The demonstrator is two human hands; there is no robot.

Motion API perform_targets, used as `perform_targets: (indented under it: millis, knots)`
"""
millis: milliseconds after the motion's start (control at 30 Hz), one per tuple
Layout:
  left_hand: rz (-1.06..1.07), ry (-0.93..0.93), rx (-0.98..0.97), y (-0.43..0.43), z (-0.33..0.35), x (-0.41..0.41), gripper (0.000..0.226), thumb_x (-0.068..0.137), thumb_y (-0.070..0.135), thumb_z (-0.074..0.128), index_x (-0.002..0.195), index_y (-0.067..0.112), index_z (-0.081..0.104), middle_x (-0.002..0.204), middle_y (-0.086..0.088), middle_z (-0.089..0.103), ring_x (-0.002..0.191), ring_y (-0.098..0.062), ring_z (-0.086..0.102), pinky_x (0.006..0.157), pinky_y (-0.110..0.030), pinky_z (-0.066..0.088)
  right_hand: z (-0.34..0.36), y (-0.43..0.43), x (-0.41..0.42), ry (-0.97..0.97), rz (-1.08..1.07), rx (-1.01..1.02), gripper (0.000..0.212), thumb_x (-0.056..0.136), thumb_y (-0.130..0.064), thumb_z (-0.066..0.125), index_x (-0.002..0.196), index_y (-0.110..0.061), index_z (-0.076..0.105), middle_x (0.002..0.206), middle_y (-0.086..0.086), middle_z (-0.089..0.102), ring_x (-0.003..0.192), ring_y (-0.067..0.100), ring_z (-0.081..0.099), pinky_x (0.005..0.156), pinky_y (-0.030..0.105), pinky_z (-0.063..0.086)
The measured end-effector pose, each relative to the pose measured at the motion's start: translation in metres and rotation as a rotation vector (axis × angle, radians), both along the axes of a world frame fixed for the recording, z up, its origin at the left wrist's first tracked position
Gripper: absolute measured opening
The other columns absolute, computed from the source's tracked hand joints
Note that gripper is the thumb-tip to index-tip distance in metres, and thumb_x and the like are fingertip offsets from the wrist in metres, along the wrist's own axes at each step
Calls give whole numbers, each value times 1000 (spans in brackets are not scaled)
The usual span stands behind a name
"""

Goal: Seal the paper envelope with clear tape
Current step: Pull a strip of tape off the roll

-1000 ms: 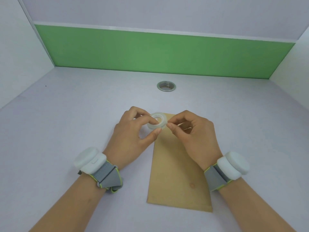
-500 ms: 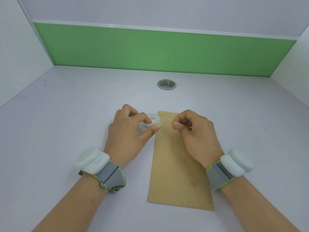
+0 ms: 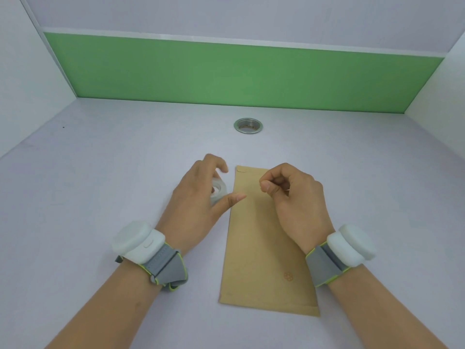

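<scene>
1. The paper envelope (image 3: 266, 238) lies flat on the table (image 3: 100, 185), long axis running 12 to 6 o'clock.
2. The left hand (image 3: 198, 200) is at 9 o'clock of the envelope's far end, its grip loosely cupped over the clear tape roll (image 3: 218, 192); firm contact cannot be told.
3. The right hand (image 3: 294, 195) hovers over the envelope's far half, thumb and forefinger pinched together; any tape between them is not discernible.
4. A metal grommet (image 3: 248, 125) sits at 12 o'clock of the envelope.

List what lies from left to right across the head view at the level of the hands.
Left hand → tape roll → paper envelope → right hand.
</scene>
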State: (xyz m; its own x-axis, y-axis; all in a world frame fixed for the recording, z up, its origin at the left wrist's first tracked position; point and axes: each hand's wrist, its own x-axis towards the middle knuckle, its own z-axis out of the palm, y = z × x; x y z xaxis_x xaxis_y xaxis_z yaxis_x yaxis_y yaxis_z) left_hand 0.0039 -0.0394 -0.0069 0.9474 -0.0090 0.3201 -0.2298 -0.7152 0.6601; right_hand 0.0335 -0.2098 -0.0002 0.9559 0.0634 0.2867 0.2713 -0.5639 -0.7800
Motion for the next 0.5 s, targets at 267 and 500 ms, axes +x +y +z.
perform_targets:
  millis: [267, 500]
  knots:
    - [-117, 81, -21, 1, 3, -4, 2, 81, 27, 63, 81, 29, 61, 93, 5, 46, 88, -5, 47, 71, -1, 30, 0, -2, -1, -2, -6, -42, 9, 84, -7, 59, 82, -15, 64, 66, -19, 58, 71, -1, 55, 65, 7, 39]
    - [-99, 0, 74, 2, 1, -3, 19, 79, 44, 46, 82, 31, 59, 92, 9, 44, 91, -13, 45, 76, -12, 34, 2, -2, -6, -33, 9, -137, 17, 88, -9, 52, 96, -20, 63, 85, -3, 66, 81, 15, 59, 79, 35, 49]
